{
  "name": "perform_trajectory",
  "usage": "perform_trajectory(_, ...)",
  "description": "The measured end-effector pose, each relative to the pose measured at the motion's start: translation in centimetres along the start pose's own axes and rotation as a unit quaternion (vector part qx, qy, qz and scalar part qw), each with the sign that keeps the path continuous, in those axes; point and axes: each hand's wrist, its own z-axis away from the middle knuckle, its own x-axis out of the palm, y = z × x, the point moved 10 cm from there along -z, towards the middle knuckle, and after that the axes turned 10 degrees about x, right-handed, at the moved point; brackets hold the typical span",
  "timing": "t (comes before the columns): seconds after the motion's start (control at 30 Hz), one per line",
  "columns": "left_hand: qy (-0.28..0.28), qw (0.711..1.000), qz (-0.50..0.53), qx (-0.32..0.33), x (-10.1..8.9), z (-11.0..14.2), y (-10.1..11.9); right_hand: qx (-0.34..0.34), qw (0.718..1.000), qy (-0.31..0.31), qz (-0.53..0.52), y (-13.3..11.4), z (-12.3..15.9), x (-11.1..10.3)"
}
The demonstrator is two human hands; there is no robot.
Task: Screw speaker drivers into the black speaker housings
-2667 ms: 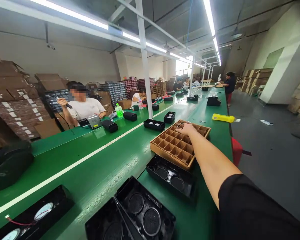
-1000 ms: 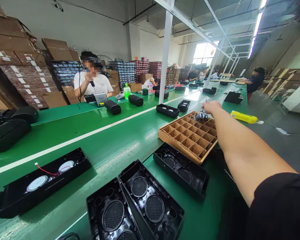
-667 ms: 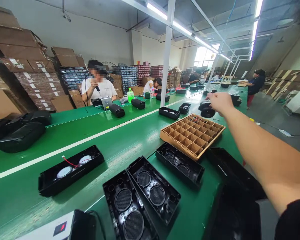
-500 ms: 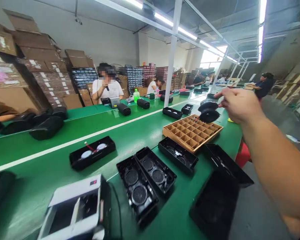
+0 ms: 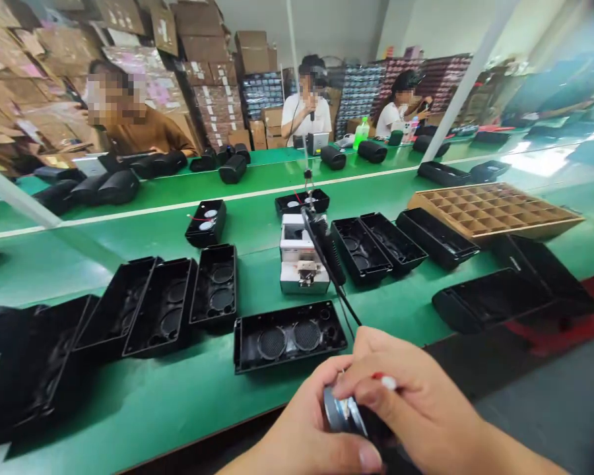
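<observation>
The left hand [image 5: 304,429] and right hand [image 5: 416,392] grasp a round silver-grey metal speaker part [image 5: 337,410], near the rectangular black plastic housing [image 5: 290,340]. Handling the white-tipped red wire [image 5: 388,382] seems the current step; the next move probably calls for steady fingers.

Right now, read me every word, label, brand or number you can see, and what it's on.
No text is readable.
Black casing at the right: small pale marking, too blurred to read.
Black casing at the left edge: pale streak, also unreadable.
Stacked cartons: pale labels, nothing legible.
Held metal part: no lettering I can make out.
</observation>
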Motion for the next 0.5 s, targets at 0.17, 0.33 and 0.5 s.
perform_trajectory(0.17,0.095,0.991,0.03,0.094,-4.3,4.6,1.4,-0.062,0.991,0.082,0.085,2.1,2.0,2.6)
perform_trajectory(0.33,0.07,0.992,-0.043,0.097,-5.8,6.6,4.3,0.074,0.985,-0.12,0.098,6.3,1.5,8.5)
perform_trajectory(0.5,0.038,0.996,-0.076,0.024,-5.4,7.6,4.2,0.104,0.987,-0.123,0.012,6.5,1.1,7.9)
